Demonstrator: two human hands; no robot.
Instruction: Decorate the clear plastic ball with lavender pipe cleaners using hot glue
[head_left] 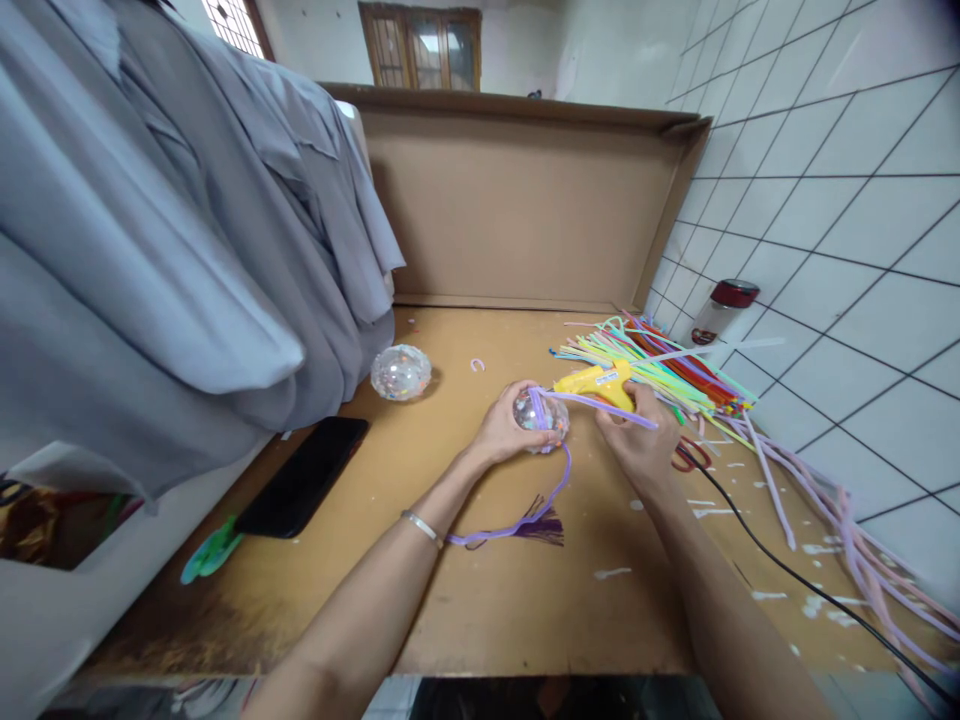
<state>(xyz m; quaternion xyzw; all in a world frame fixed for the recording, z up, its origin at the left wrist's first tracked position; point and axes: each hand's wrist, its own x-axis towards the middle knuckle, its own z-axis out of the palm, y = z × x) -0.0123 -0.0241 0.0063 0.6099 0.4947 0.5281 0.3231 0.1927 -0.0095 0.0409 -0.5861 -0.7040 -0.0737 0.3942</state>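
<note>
My left hand [508, 425] is wrapped round a clear, glittery ball [553, 422] with a purple strip over its top. From the ball a purple pipe cleaner [568, 470] trails down to a dark purple tassel [541, 527] on the table. In my right hand [643, 432] is a yellow hot glue gun [600, 382], its nozzle pointing left at the top of the ball. A second length of purple pipe cleaner [611, 407] runs from the ball to my right fingers. Whether those fingers pinch it too, I cannot tell.
Another clear ball [401, 372] sits at left, beyond a black phone [304, 477] and green clip [212, 550]. Coloured pipe cleaners [660, 360] lie by a red-lidded jar [721, 312]. Red-handled scissors [691, 455] and a black cord [780, 560] are right. Grey cloth [225, 250] hangs left.
</note>
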